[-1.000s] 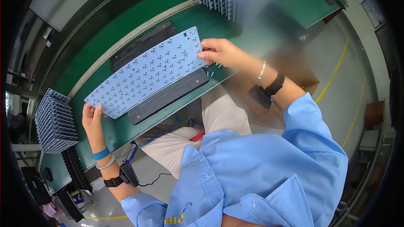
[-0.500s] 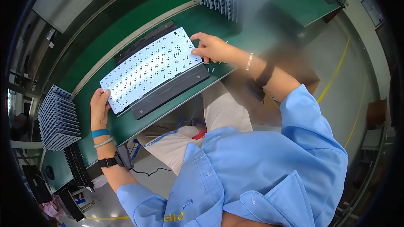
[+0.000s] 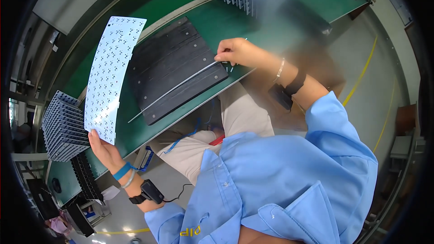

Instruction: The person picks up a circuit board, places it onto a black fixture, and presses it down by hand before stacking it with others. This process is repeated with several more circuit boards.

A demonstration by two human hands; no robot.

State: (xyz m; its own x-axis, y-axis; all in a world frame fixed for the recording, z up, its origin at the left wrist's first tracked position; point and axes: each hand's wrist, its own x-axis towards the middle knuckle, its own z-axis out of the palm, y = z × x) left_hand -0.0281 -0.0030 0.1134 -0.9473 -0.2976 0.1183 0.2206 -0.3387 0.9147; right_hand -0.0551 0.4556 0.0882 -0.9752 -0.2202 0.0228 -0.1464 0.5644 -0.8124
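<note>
Currently, white board (image 3: 108, 72) clamped by fingers of left hand (image 3: 106, 152), thin rod (image 3: 176, 87) pinched by fingers of right hand (image 3: 237, 52) over black plate (image 3: 167, 56).

The board (image 3: 108, 72) is black-dotted white, the slab (image 3: 167, 63) black.

Bright, with hazy upper-right blur

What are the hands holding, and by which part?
Left hand: the board, by its lower end. Right hand: the thin strip, by its right end.
</note>
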